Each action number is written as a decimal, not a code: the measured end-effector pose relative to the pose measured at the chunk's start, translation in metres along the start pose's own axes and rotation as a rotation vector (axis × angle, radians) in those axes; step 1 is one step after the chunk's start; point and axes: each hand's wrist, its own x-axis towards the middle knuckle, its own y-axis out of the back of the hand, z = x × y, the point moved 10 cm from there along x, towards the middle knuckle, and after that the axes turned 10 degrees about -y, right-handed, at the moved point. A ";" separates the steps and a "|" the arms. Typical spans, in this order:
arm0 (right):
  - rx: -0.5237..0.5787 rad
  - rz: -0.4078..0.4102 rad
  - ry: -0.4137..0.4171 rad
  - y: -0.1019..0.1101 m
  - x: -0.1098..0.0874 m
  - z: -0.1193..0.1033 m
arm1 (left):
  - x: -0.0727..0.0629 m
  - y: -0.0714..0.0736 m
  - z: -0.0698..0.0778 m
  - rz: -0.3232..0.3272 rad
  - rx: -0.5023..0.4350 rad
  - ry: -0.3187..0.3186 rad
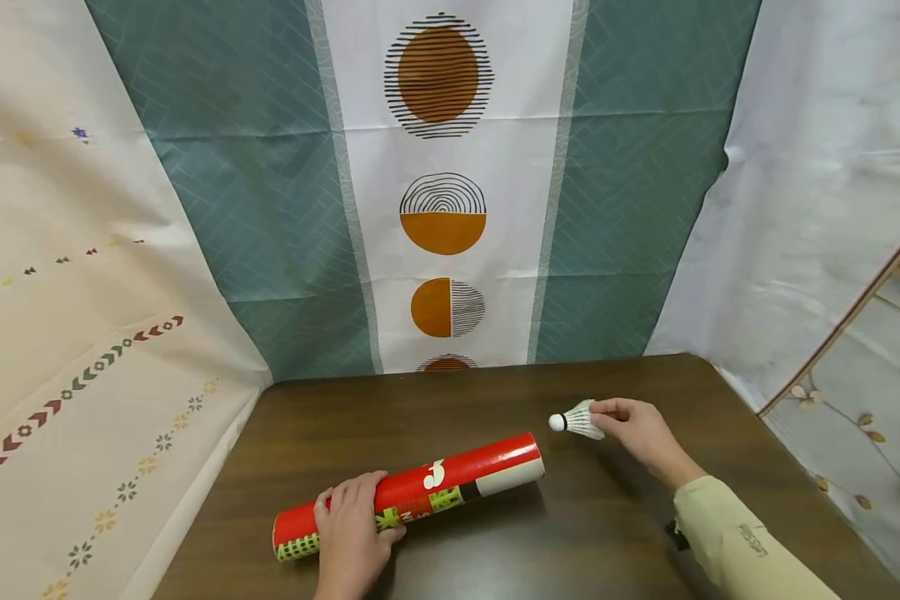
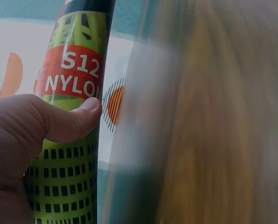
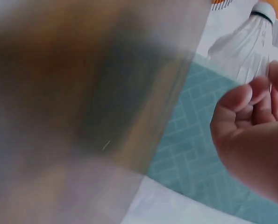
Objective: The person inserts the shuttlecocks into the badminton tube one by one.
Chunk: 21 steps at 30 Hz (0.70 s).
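A red, white and green shuttlecock tube [image 1: 487,471] lies slantwise over the table, its right end farther back. My left hand [image 1: 352,525] grips it near the left end, fingers over the top. In the left wrist view the thumb [image 2: 85,116] presses along the tube [image 2: 68,70], just below the words S12 NYLON. My right hand [image 1: 641,433] pinches a white shuttlecock [image 1: 581,419] by its feathered skirt, to the right of the tube. The cork end points left, toward the tube's right end. In the right wrist view the shuttlecock [image 3: 251,44] shows above curled fingers [image 3: 234,100].
The dark wooden table [image 1: 330,417] reaches back to a green and white patterned cloth [image 1: 450,167]. A cream cloth [image 1: 82,375] hangs along the left, and a pale floral cloth [image 1: 862,400] runs along the right. A small black object [image 1: 677,533] shows by the right sleeve.
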 end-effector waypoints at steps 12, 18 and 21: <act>0.448 -0.300 -0.019 -0.064 -0.064 -0.019 | 0.010 -0.007 0.028 -0.005 0.027 -0.075; 0.347 -0.185 -0.010 -0.059 -0.074 -0.013 | 0.012 -0.005 0.035 -0.005 0.006 -0.088; 0.338 -0.187 0.005 -0.061 -0.082 -0.015 | 0.013 -0.007 0.040 -0.005 -0.003 -0.104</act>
